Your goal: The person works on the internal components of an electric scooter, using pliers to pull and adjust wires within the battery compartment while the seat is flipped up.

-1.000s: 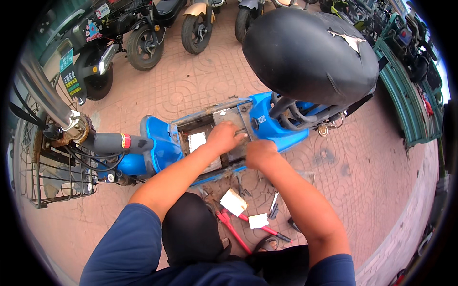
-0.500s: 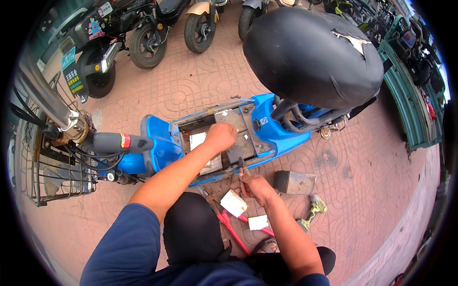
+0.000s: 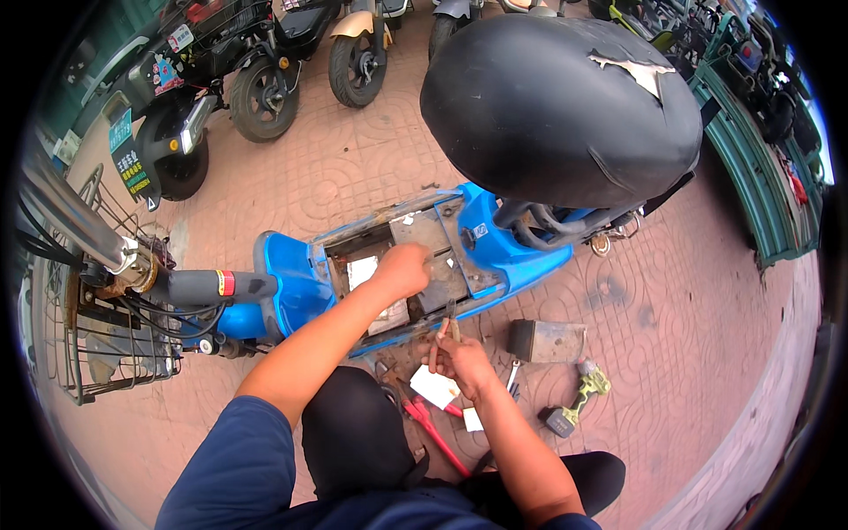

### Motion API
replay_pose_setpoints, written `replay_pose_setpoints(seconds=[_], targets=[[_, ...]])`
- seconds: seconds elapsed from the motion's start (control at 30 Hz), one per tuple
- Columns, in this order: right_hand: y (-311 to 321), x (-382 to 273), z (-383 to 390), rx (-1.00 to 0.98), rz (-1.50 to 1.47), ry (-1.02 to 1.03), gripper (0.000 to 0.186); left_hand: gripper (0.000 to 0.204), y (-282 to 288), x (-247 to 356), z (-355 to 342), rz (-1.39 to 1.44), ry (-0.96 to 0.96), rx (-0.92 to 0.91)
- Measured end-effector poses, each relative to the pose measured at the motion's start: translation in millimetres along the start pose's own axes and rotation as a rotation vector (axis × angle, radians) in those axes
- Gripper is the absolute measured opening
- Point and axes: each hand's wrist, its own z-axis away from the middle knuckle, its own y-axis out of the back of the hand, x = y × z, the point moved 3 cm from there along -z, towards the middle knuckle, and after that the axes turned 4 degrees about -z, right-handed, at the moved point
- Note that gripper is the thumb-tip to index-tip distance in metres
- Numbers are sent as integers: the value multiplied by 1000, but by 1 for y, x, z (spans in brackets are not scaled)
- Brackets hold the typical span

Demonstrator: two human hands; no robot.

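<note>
The blue electric scooter [image 3: 291, 281] stands across in front of me, its floorboard compartment uncovered. Inside sit grey box-shaped batteries [image 3: 420, 231], with a white piece [image 3: 361, 271] at the left. My left hand [image 3: 405, 270] is closed above the batteries; whatever its fingers may pinch is hidden. On the near side of the frame, my right hand [image 3: 463, 364] grips pliers [image 3: 435, 357] with reddish handles, jaws pointing toward the compartment edge. The handles look spread apart. The black torn saddle [image 3: 556, 106] overhangs the far right side.
By my right forearm lie a loose battery block [image 3: 549, 341], a green cordless drill [image 3: 579, 397] and a wrench [image 3: 514, 378]. Red-handled cutters [image 3: 435, 435] and a white piece [image 3: 435, 387] rest near my knees. Parked scooters [image 3: 265, 102] line the back; a green cart [image 3: 746, 168] stands right.
My right hand has drawn back slightly with the pliers, whose handles now look wider apart. My left hand stays over the batteries. The view has shifted a little.
</note>
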Motion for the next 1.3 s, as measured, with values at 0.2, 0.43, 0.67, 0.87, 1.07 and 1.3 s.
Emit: replay_pose_setpoints(seconds=[0.2,0.43,0.67,0.87,1.07,1.3], targets=[[18,8,-4,-28,-111,27,26,50,-1,25,7,-93,-143,54],[23,9,-10,-23,-123,87,28,40,-15,34,0,-315,-421,167],[23,-15,4,23,-57,285,23,21,-11,30,-4,73,-307,229],[12,-85,60,222,11,688,26,24,-33,18,-9,260,-357,58],[-6,-169,150,358,233,1244,37,23,-38,15,-20,802,-8,-112],[-72,-296,225,223,365,2041,35,29,-47,11,-27,1100,132,-195]])
